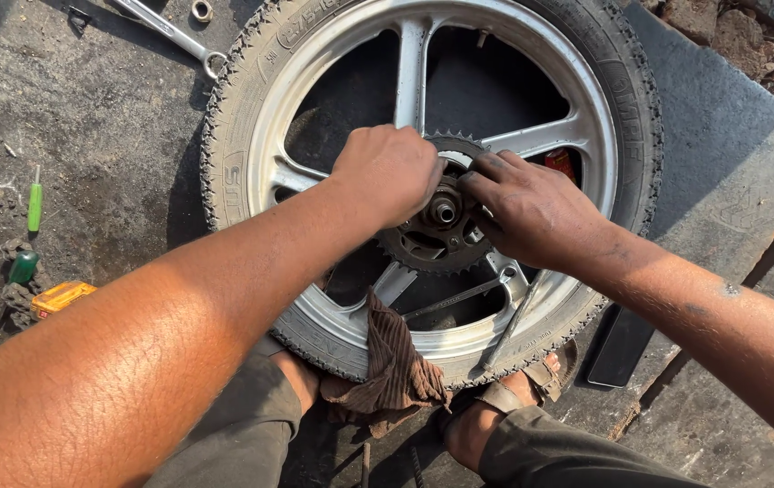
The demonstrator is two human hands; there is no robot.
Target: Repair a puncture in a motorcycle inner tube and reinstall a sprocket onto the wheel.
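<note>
A motorcycle wheel (251, 136) with a silver spoked alloy rim and a black tyre lies flat on the ground in front of me. A dark toothed sprocket (423, 248) sits on its hub, with the axle end (444, 211) at the centre. My left hand (389, 172) is closed over the upper left of the sprocket. My right hand (531, 210), greasy, grips the sprocket's right side with fingers curled at the hub. Both hands touch the sprocket.
A brown rag (396, 366) hangs over the near rim between my sandalled feet. A spanner (170, 32) and a nut (201, 11) lie at the top left. A green screwdriver (32, 210), a small yellow box (61, 296) and a black phone (620, 348) lie about.
</note>
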